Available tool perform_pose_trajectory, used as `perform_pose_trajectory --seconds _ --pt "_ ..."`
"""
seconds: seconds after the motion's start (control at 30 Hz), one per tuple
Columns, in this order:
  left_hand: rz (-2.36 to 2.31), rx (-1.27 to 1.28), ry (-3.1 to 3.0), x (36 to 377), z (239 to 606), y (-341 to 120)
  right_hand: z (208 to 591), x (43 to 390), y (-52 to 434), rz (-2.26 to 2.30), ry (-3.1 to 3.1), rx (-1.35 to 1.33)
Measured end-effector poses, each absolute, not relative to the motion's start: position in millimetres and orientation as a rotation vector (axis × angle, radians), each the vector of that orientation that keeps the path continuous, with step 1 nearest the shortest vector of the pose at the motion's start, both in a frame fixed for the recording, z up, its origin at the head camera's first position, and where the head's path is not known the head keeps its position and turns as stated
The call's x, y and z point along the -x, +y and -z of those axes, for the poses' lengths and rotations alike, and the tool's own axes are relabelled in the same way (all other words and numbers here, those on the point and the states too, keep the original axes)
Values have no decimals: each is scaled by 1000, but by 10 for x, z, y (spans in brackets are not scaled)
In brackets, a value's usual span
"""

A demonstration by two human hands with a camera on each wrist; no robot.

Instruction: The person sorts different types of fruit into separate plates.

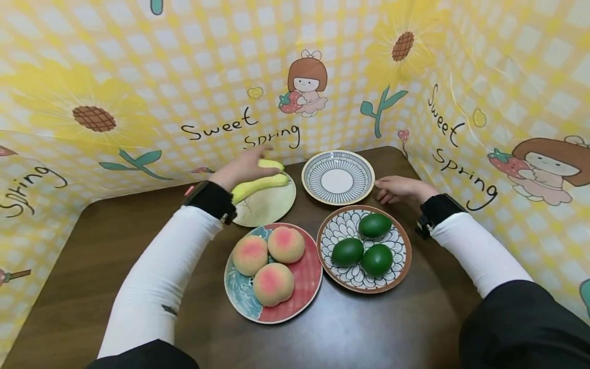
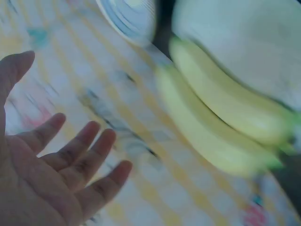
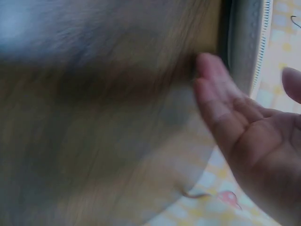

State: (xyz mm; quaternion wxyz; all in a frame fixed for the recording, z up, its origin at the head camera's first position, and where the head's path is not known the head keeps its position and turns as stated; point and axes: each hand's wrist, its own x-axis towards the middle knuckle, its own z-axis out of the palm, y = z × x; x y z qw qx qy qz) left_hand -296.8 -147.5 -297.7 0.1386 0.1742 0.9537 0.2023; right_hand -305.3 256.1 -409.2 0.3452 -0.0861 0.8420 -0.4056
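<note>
In the head view my left hand [image 1: 246,166] hovers over two yellow bananas [image 1: 262,185] at the back left. They lie on a cream plate [image 1: 276,205]. The left wrist view shows the hand [image 2: 70,169] with fingers spread, apart from the bananas [image 2: 225,108]. My right hand [image 1: 398,188] is at the right rim of a white plate with dark radial lines [image 1: 336,179]. In the right wrist view its fingers [image 3: 218,94] are loosely extended by the plate's side [image 3: 244,52], and the thumb stands apart. Whether the fingertips touch the rim, I cannot tell.
Three peaches [image 1: 274,284] rest on a red-and-blue plate [image 1: 304,287] nearer the front. To its right, a brown-rimmed petal-patterned plate [image 1: 405,256] bears three dark green oval fruits [image 1: 374,226]. Yellow checked cloth [image 1: 207,77] rises behind and beside the brown table [image 1: 92,287].
</note>
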Motion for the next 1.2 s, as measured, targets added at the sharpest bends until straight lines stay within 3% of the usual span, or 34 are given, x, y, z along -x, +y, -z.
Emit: perform_pose_trajectory --seconds 0.2,0.53,0.9,1.2 --pt "-554 -284 2828 3100 3214 -2139 4225 3258 2374 1271 1997 123" --pt "-471 -228 2992 3318 4001 -2232 4342 3252 2432 1379 1904 27" --pt "-442 -198 3013 3573 4163 -2199 4351 3295 2366 1366 1952 64" --pt "-340 -219 3058 3549 4167 -2194 4351 3298 2340 1369 1960 38"
